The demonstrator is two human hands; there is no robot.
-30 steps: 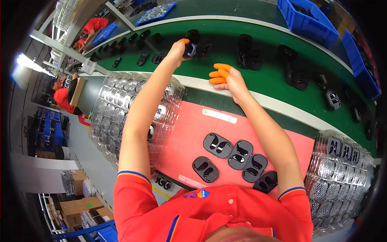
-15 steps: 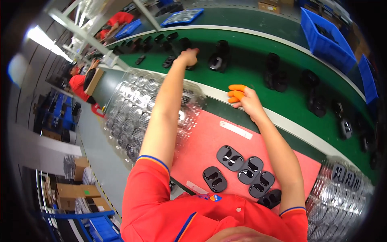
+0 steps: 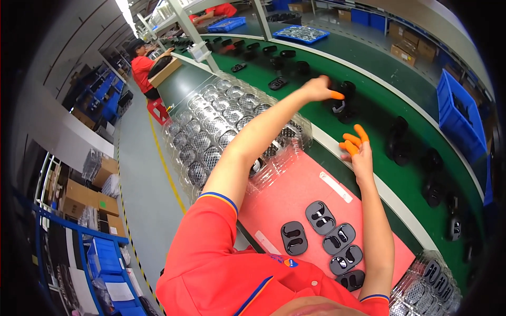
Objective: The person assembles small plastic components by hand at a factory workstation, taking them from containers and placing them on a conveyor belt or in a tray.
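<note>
Nearby, clear trays (image 3: 221,113) (stacked) under left hand (image 3: 316,88).

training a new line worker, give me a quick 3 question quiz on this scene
1. True or false: the left hand reaches to a black part on the green conveyor belt.
2. What colour are the finger covers on the right hand?
3. The black trays near the person lie on: A) a red mat B) a blue bin C) the floor

Key: 1 true; 2 orange; 3 A
</note>
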